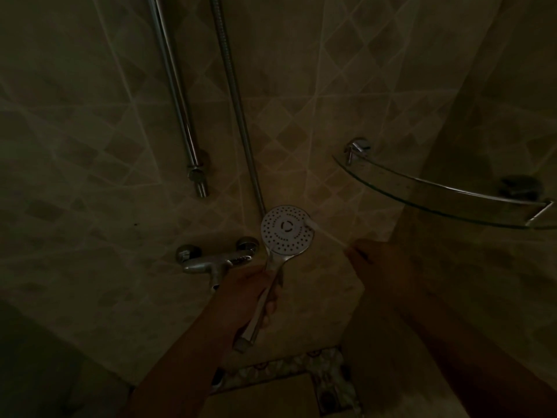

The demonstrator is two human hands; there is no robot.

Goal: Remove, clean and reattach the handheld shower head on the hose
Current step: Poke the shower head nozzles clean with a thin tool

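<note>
The scene is very dim. The handheld shower head [286, 230] has a round white face with many nozzle holes, turned toward me. My left hand [250, 297] grips its chrome handle, whose lower end shows bare below my fingers. The metal hose [238, 116] hangs down the tiled wall and ends behind the head. My right hand [373, 263] is to the right and holds a thin pale brush-like stick [328, 235]. The stick's tip touches the upper right rim of the face.
A chrome slide rail [177, 95] runs down the wall on the left. The mixer tap [214, 262] sits just left of my left hand. A curved glass corner shelf [422, 191] carries a dark object [521, 185] at the right.
</note>
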